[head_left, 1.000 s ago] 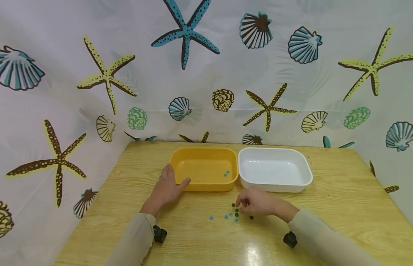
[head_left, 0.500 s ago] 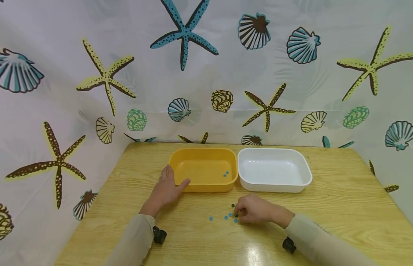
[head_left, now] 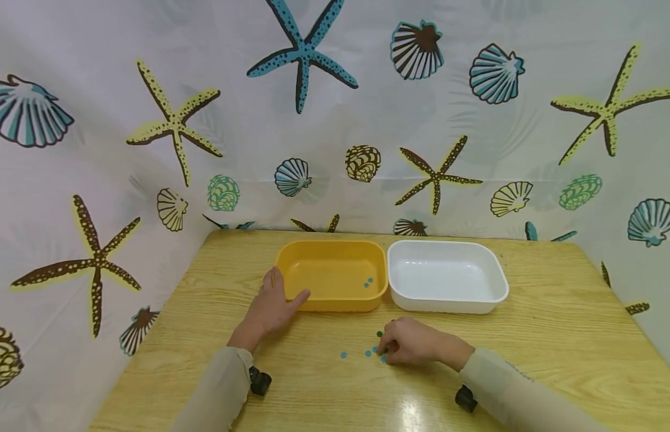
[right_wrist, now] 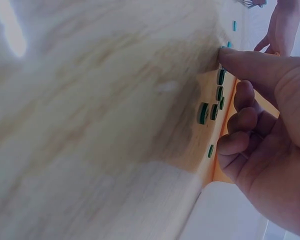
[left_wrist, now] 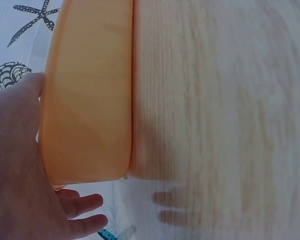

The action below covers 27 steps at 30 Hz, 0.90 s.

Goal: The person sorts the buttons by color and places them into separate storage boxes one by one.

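Note:
My left hand [head_left: 267,309] rests against the left end of the orange tray [head_left: 324,306], thumb on the front rim, fingers spread along the side. In the left wrist view, the fingers reach past the tray's corner. My right hand [head_left: 412,341] is low over the table, fingers curled and thumb reaching down among small round discs. A green disc [head_left: 379,333] and several blue discs [head_left: 343,355] lie just left of it. Below its thumb, the right wrist view shows more green discs [right_wrist: 204,114] on the table. The index fingertip is hidden, so a pinched disc cannot be confirmed.
Inside the orange tray, near its right end, lie two small blue discs [head_left: 368,282]. A white tray [head_left: 448,305] stands directly to its right. Behind the wooden table [head_left: 550,336] hangs a curtain [head_left: 335,204] printed with shells and starfish.
My right hand has come down toward me and slightly left, covering some green discs that showed a second ago. My left hand has stayed on the orange tray.

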### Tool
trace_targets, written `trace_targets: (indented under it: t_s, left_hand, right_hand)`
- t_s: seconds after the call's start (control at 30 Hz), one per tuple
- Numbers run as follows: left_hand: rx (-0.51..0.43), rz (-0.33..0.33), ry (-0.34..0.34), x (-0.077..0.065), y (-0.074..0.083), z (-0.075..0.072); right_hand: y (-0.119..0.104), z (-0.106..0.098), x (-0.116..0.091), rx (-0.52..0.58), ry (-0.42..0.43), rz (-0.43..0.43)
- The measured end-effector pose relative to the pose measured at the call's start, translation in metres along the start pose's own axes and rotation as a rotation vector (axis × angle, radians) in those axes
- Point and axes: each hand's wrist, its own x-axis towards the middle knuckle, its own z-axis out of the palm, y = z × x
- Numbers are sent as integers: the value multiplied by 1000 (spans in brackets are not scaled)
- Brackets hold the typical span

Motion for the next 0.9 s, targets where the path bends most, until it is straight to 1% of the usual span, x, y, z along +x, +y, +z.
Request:
trace_targets:
  t_s: [0.33,0.7,0.9]
  left_hand:
    - [4,-1,-4,-1,0,0]
    - [-1,5,2,-1,0,0]
    - [1,4,3,0,1,-1]
  right_hand:
    - [-1,0,1,17,1,4]
    - [-3,-2,5,12,-28,32]
    - [-5,-2,3,58,-56,32]
